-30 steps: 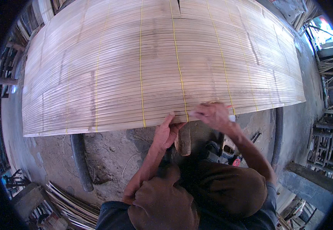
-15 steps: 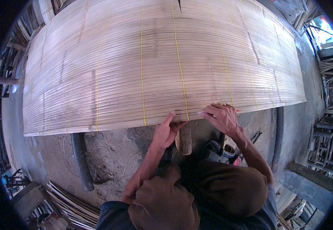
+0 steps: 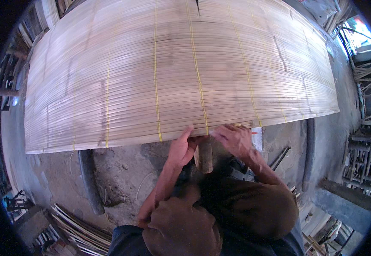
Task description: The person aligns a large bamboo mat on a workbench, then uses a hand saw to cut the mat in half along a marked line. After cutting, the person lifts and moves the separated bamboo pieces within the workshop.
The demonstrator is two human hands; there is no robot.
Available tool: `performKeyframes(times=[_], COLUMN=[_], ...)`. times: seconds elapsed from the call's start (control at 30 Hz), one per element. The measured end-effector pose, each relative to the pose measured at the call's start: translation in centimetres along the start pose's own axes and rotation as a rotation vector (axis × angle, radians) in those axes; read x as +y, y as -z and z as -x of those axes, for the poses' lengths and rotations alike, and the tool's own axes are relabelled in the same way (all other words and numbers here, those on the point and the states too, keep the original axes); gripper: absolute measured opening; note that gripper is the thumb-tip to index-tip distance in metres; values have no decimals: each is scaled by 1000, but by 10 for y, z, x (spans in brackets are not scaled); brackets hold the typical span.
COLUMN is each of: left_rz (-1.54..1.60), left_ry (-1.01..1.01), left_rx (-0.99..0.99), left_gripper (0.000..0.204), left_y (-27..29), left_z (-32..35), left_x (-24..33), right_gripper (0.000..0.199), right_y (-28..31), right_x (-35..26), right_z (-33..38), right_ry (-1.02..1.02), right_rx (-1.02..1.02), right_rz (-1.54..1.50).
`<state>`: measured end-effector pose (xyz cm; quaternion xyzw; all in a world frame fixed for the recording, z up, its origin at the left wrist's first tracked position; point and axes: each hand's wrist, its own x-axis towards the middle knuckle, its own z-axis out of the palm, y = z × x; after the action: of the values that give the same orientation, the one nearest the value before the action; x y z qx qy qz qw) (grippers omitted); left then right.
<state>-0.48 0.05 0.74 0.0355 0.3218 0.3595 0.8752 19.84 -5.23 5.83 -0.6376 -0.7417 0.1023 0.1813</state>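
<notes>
Pale, finely ribbed slat mat (image 3: 177,72), crossed by thin yellow cords (image 3: 156,77), spreads above rough grey floor (image 3: 125,179). Left hand (image 3: 181,149): fingers pinching its near edge. Right hand (image 3: 235,138): same edge, fingers bent, blurred; cannot tell whether pinching.

Two bare hands, one left (image 3: 182,147) and one right (image 3: 235,138). One slatted mat (image 3: 177,85), with too many thin slats to count. Across it, four yellow cord lines (image 3: 156,81) stand out plainly — fainter ones toward the sides are too dim to number surely. Two knees (image 3: 253,211) under brown cloth. Two dark poles (image 3: 91,183) and one brown post (image 3: 204,160) — three supports in view below the mat's near edge. One heap of loose strips (image 3: 76,226), its pieces overlapping beyond counting.
</notes>
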Motion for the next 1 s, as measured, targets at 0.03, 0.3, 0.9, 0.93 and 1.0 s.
performKeyframes(times=[0.03,0.3,0.9,0.93,1.0], left_rz=[-14,-7,20,17,-8], left_ry=[-10,12,-56,-60,-61], left_rx=[7,-4,12,30,56], left_gripper=[37,38,39,39,38], left_y=[-1,5,11,13,8], left_z=[2,-1,4,6,6], left_x=[1,-1,-6,-4,-3], right_gripper=[14,15,13,15,20], right_y=[7,8,-17,-16,-19], right_x=[-1,-16,-10,-6,12], right_z=[-1,-2,124,136,171], right_ry=[-23,-161,-605,-671,-844], right_rx=[-5,-86,92,72,120], right_rz=[23,-60,-205,-183,-277])
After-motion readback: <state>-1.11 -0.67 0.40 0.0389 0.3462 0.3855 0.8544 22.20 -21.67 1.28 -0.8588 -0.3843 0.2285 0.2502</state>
